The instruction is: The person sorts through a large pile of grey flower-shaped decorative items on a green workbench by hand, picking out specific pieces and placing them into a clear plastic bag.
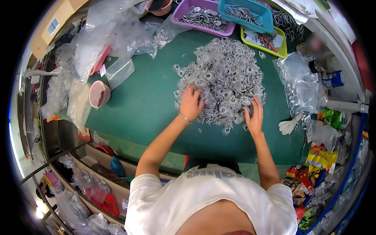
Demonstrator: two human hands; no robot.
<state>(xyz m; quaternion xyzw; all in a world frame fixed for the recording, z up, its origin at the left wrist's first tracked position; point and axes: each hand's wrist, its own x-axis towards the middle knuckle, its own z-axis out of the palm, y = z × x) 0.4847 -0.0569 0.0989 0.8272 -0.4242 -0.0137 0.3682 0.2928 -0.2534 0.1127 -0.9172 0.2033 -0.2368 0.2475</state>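
A big heap of small silver-grey metal pieces (231, 74), many of them fan- or shell-shaped with spiky rims, lies on the green tabletop (149, 98). At the heap's left edge, my left hand (190, 102) rests with bent fingers apart, their tips touching the pieces; a bracelet circles the wrist. My right hand (255, 116) reaches the near right edge, thumb and fingers spread on the pieces. Neither hand visibly grips a piece, though the fingertips are partly lost among the metal. A few single pieces lie loose around the heap.
Purple (184, 9), blue (250, 25) and lime-green trays (282, 50) of metal parts stand behind the heap. A pink cup (98, 94) and clear plastic bags (94, 47) lie left. To the right are a white glove (289, 125) and more plastic bags (303, 82).
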